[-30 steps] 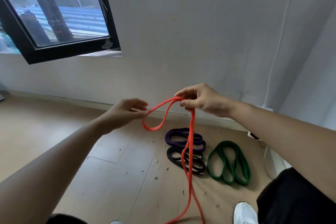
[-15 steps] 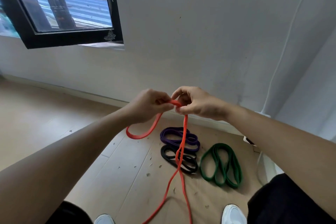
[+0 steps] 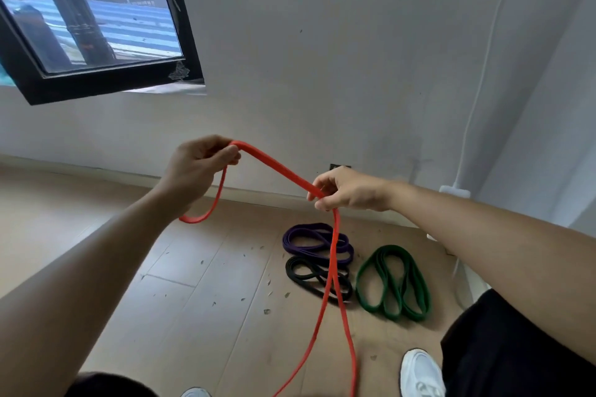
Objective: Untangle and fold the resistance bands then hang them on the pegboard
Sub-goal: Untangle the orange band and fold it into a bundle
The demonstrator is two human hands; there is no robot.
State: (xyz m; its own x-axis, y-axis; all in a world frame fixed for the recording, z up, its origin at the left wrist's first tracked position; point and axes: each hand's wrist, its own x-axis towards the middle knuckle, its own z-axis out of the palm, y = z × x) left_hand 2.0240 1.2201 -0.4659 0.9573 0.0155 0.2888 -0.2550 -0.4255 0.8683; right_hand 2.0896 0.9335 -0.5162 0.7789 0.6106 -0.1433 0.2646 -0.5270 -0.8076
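Observation:
Both hands hold a long red resistance band [image 3: 277, 167] in the air. My left hand [image 3: 196, 167] pinches its upper fold, and a short loop hangs below that hand. My right hand [image 3: 345, 190] grips the doubled band lower and to the right. From there two red strands drop to the floor and out of the bottom of the frame. On the wooden floor lie a coiled purple band [image 3: 309, 240], a black band [image 3: 306, 274] just in front of it, and a green band [image 3: 393, 280] to their right. No pegboard is in view.
A white wall [image 3: 354, 58] stands close ahead with a black-framed window [image 3: 96, 80] at upper left. A white cable runs down the wall to a white box [image 3: 454, 192] at right. My white shoes [image 3: 419, 374] and small debris are on the floor.
My hands were touching at the band's fold half a second ago. They have drawn apart: the left rose to the left, the right slid down along the doubled band.

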